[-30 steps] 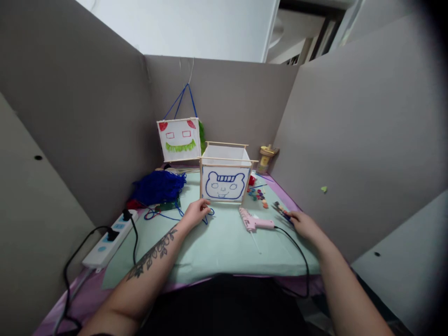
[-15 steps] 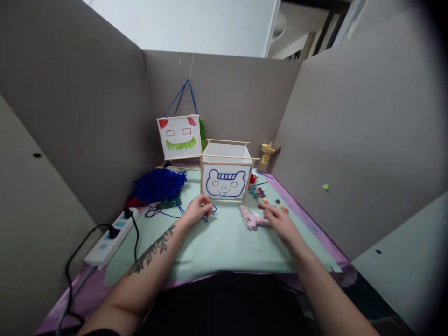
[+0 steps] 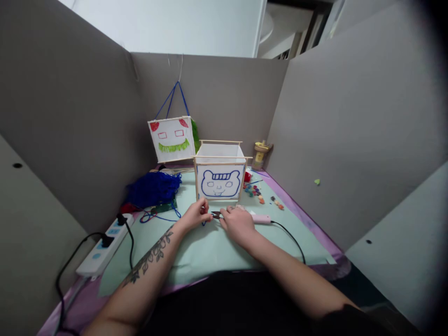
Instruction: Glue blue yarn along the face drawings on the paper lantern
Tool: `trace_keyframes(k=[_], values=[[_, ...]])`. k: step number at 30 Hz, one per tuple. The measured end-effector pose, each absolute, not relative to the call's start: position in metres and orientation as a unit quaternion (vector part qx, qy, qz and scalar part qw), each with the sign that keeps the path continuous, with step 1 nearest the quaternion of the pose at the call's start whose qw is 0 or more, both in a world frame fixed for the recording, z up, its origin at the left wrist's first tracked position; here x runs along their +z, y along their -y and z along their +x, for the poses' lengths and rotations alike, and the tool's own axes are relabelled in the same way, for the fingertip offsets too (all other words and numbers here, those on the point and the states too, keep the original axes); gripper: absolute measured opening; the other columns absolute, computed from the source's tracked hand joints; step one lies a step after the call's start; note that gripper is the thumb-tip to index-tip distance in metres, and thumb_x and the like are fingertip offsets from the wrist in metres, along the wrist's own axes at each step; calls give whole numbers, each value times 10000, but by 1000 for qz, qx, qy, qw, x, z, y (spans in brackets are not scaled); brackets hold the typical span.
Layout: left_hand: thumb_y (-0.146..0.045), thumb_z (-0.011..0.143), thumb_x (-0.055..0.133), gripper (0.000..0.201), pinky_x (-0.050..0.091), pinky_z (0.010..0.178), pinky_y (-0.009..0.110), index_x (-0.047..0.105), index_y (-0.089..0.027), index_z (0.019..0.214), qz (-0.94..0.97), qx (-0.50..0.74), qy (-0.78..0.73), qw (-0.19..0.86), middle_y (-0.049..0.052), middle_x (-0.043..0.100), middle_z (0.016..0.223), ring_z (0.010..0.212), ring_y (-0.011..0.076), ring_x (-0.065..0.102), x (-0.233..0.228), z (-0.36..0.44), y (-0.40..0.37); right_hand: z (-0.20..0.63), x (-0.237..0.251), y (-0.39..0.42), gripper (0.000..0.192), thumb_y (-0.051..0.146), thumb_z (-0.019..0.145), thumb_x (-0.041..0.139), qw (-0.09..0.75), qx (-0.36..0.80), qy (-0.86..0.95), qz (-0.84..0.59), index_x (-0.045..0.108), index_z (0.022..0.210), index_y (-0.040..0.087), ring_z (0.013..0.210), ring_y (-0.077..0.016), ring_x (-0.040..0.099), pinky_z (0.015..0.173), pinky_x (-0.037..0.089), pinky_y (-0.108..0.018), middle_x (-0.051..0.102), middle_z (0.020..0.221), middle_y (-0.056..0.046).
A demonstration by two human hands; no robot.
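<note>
My left hand (image 3: 196, 214) is closed in a pinch on blue yarn (image 3: 204, 223), a little in front of the white box lantern (image 3: 220, 183) with a blue bear face drawn on it. Close by on its right, my right hand (image 3: 238, 223) grips small scissors (image 3: 216, 214), their dark blades parted and pointing at the left fingertips. Whether the blades touch the yarn is too small to tell. Behind the right hand lies a pink glue gun (image 3: 262, 219), partly covered by it. A tangled heap of blue yarn (image 3: 154, 189) sits at the left.
A second lantern (image 3: 172, 140) with a red and green face hangs at the back left. A power strip (image 3: 105, 247) with black plugs lies at the left edge. Several coloured beads (image 3: 254, 190) and a tape-wrapped holder (image 3: 260, 154) are at the right. Grey panels (image 3: 336, 116) enclose the table.
My right hand has moved left over the glue gun, bringing the scissors up to my left hand. My left hand keeps its pinch on the yarn. The view has shifted slightly.
</note>
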State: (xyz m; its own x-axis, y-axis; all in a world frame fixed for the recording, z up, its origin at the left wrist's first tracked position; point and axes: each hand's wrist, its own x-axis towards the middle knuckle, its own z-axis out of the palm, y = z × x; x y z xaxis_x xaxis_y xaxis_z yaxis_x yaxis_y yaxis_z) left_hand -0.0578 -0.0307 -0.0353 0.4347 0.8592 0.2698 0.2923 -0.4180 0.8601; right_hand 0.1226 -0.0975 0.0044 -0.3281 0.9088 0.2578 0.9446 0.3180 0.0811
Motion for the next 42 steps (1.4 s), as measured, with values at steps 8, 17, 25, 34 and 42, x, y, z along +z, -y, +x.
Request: trace_keyframes(k=[8,17,25,34,42], values=[[-202,628,618,258,290,515,201,370,-202,699,778,345,-417,319,-86,403,591,553,78,361,-38,-58,30,104,-3,87,237,264,882,440,59,-94,812,-573,641,953,158,820,-221,612,655,376,-296,664,947,-120],[-255,717,617,215,342,571,240,409,-212,754,737,362,-546,169,-40,481,673,602,125,468,-26,-78,27,130,-1,104,281,356,886,447,99,-37,787,-608,656,991,201,897,-217,590,723,391,-294,664,946,-86],[-251,819,505,87,392,750,314,561,-185,814,771,279,-572,31,86,566,895,860,222,532,-30,-80,23,152,-18,116,391,289,883,453,128,89,830,-536,531,1245,162,1100,-221,498,915,366,-313,574,1191,-115],[-158,807,455,172,404,778,301,623,-188,832,796,268,-537,74,74,597,880,868,205,547,-42,-72,17,247,-41,77,636,-11,711,419,47,56,755,-652,442,1332,122,1126,-265,484,902,346,-343,535,1247,-177],[-167,805,462,315,411,844,326,560,-146,1103,690,372,-618,65,138,561,1120,893,208,566,-54,-77,1,234,-33,70,521,249,769,520,193,152,759,-603,471,1280,158,1038,-248,556,843,410,-322,576,1217,-128]])
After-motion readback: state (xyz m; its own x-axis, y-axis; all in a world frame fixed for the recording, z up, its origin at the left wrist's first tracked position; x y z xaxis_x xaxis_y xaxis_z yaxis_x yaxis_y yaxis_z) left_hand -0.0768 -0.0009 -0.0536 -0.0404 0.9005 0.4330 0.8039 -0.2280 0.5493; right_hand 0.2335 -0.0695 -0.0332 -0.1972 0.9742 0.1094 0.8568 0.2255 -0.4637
